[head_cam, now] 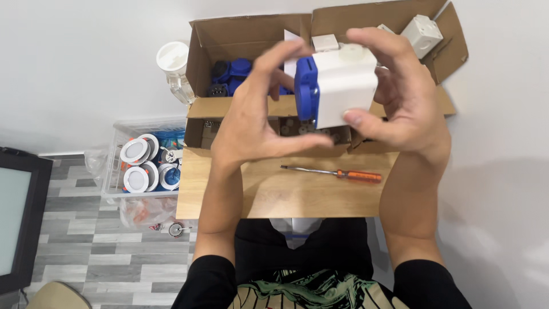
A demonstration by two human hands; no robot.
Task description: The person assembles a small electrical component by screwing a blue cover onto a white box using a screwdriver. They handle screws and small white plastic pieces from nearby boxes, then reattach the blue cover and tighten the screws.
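While both hands (326, 109) grip it, the socket box (343, 86) hides carton contents.

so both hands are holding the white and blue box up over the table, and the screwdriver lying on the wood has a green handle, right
Not quite: the screwdriver has an orange handle, not green, as the head view shows. The rest stands: the left hand and right hand hold the white and blue box over the wooden table, where the screwdriver lies.

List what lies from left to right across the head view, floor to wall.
Dark screen → clear bin of round white lamps → left hand → blue-and-white box → right hand.
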